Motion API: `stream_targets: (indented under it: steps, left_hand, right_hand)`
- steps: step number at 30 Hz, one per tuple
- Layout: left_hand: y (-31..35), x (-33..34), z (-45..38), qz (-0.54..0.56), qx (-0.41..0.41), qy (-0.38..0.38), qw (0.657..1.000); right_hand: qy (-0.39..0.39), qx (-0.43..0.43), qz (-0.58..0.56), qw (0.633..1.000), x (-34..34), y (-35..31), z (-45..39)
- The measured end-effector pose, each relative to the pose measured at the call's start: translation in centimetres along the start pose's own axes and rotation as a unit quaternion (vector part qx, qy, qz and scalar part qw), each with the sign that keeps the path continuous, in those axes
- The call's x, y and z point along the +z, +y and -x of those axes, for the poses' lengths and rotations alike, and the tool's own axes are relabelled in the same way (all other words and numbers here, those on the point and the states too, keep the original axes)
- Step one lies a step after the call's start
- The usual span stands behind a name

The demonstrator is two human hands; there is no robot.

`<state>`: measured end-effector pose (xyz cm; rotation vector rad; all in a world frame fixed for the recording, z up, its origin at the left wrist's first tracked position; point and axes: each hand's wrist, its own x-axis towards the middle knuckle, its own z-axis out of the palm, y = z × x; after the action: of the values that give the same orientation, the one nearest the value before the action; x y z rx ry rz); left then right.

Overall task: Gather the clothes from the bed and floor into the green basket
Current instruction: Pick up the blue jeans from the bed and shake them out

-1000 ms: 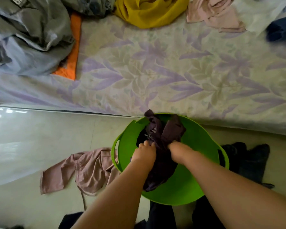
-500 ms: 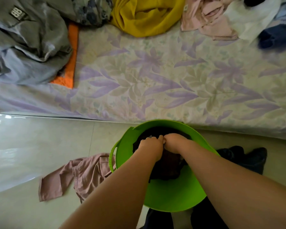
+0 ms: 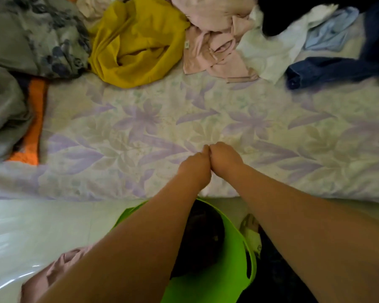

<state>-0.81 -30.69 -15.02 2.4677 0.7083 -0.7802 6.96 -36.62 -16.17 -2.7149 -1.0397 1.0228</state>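
The green basket (image 3: 239, 248) stands on the floor under my forearms, with a dark maroon garment (image 3: 201, 237) lying inside it. My left hand (image 3: 195, 165) and my right hand (image 3: 224, 156) are side by side over the bed's near edge, fingers curled, knuckles touching, nothing visible in either. On the bed at the back lie a yellow garment (image 3: 138, 42), pale pink clothes (image 3: 214, 47), a white cloth (image 3: 274, 53), a light blue piece (image 3: 333, 33) and dark blue jeans (image 3: 337, 68). A pink shirt (image 3: 53, 274) lies on the floor left of the basket.
The bed (image 3: 140, 132) has a lilac leaf-print sheet. Grey and patterned clothes (image 3: 31, 36) and an orange cloth (image 3: 34, 121) are piled at its left. Dark clothes (image 3: 278, 278) lie on the floor right of the basket. Glossy pale tiles (image 3: 42, 226) stretch to the left.
Both hands have let go of the maroon garment, left it in the basket and risen forward over the bed. The view has tilted up toward the clothes pile.
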Motion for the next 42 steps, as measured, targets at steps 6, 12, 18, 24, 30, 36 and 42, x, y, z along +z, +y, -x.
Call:
stream_targets:
  steps: [6, 12, 18, 24, 30, 36, 42]
  left_hand:
    - [9.5, -4.6, -6.4, 0.036, 0.057, 0.026, 0.997]
    - [17.3, -7.8, -12.7, 0.079, 0.038, 0.020, 0.996]
    - [21.7, -8.8, -15.7, 0.117, 0.038, 0.002, 0.992]
    - [24.5, -9.3, -17.5, 0.350, -0.042, 0.004, 0.936]
    - [27.4, -10.9, -18.7, 0.274, -0.082, 0.047, 0.957]
    - [27.9, -13.4, -17.0, 0.106, -0.054, -0.158, 0.980]
    - [25.3, -12.8, -14.9, 0.019, 0.025, -0.093, 0.995]
  right_hand:
    - [0.114, 0.017, -0.047, 0.992, -6.7, 10.3, -3.9]
    - [0.237, 0.118, -0.089, 0.960, -14.4, 20.4, -6.5]
    - [0.136, 0.150, -0.066, 0.977, -17.4, 27.5, -8.6]
    - [0.113, 0.200, -0.246, 0.942, -18.0, 28.7, -8.8]
    - [-0.023, 0.192, -0.698, 0.690, -18.3, 25.7, -5.5]
    - [-0.206, 0.113, -0.652, 0.721, -14.8, 20.0, -1.9]
    - [-0.160, 0.032, -0.482, 0.861, -15.9, 18.9, -0.8]
